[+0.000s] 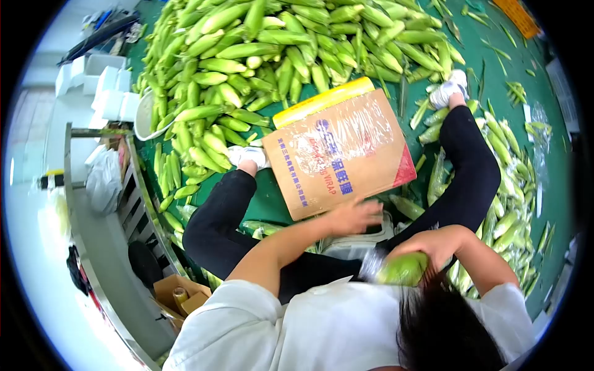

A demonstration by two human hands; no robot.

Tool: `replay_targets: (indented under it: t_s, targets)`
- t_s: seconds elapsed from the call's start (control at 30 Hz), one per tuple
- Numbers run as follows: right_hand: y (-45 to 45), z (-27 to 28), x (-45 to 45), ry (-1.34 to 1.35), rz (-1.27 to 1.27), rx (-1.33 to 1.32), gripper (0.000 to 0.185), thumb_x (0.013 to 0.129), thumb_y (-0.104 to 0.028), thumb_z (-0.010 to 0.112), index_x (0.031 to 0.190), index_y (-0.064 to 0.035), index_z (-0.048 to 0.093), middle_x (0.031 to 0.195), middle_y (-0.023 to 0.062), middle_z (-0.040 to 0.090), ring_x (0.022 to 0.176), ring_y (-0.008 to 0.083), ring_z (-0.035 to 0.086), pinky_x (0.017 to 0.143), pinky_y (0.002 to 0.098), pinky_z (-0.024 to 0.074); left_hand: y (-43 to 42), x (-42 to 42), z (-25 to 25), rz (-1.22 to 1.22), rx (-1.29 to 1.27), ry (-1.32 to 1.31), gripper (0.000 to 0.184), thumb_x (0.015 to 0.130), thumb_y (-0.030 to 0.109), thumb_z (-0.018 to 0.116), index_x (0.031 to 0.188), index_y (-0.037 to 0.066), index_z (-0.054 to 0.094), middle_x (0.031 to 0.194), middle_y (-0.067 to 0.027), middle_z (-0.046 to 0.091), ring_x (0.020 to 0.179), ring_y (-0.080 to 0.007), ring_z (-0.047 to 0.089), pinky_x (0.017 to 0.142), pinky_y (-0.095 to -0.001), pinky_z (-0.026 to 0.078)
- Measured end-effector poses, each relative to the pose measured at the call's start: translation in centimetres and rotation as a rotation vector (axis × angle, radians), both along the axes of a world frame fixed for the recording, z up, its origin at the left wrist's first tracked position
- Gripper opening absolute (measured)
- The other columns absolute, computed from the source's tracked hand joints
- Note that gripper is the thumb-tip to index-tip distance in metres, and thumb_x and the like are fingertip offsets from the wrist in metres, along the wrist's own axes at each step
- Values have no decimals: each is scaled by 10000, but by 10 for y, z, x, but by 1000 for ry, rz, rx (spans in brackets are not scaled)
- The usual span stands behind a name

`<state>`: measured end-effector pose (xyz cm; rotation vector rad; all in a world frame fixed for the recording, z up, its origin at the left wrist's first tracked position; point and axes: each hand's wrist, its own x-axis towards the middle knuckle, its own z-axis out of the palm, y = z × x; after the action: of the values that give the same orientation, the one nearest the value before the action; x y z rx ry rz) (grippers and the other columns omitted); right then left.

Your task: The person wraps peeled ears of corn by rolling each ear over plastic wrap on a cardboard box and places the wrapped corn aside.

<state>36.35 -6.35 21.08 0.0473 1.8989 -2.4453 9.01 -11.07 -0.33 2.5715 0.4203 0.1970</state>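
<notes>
My right hand (427,247) is wrapped round a green ear of corn (403,269) covered in clear film, close to my chest. My left hand (357,217) is over my lap by the lower edge of a cardboard box (337,154), its fingers spread and blurred, with nothing in them. The box lies between my legs with clear film on its top and a yellow roll (325,102) along its far edge. Below my left hand is a pale object (362,244), partly hidden.
A large heap of unwrapped corn (247,49) covers the green floor beyond the box. More corn in film (504,229) lies at the right. At the left are a metal frame (133,185), white boxes (111,93) and an open carton (179,294).
</notes>
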Motion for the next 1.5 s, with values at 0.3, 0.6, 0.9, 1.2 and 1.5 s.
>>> replay_targets:
  t_s: [0.3,0.6,0.9,1.2,1.5]
  targets:
    - [4,-37,-15,-499,-402,-862,639,850,-436,746,1275,0,550,1000,173,679,832,273,703,663,394,598,40,5,191,399,479,-147,595,797,183,699,1370,251,554,1252,-134,586,1192,-305,575,927,-442,523]
    - [0,54,-9,-811,-689,905,806,713,-134,839,1426,-22,479,1252,212,649,1137,336,640,981,399,505,120,-39,161,155,-1349,37,602,812,227,781,1345,64,554,737,-9,655,685,-199,644,574,-374,508]
    - [-175,-25,322,-1930,-1520,1173,694,844,-207,768,1427,29,475,1368,242,582,1242,381,568,1078,426,430,212,-469,-132,2375,-92,-77,770,785,417,782,1405,54,504,1434,-207,510,1334,-351,487,1101,-467,415]
    - [106,-116,23,-1062,-1375,413,333,951,-214,673,1229,-31,680,1007,78,728,892,150,671,811,291,523,257,-357,-51,2027,-1121,-1909,502,899,518,651,1174,106,571,1131,-89,630,911,-287,647,755,-391,581]
    - [119,-202,-65,-1263,-1372,523,341,876,-366,736,1034,-74,662,888,108,688,819,283,668,735,393,505,157,-85,33,1322,-168,-158,674,695,-15,771,1318,148,571,1127,-120,594,1122,-315,574,960,-428,483]
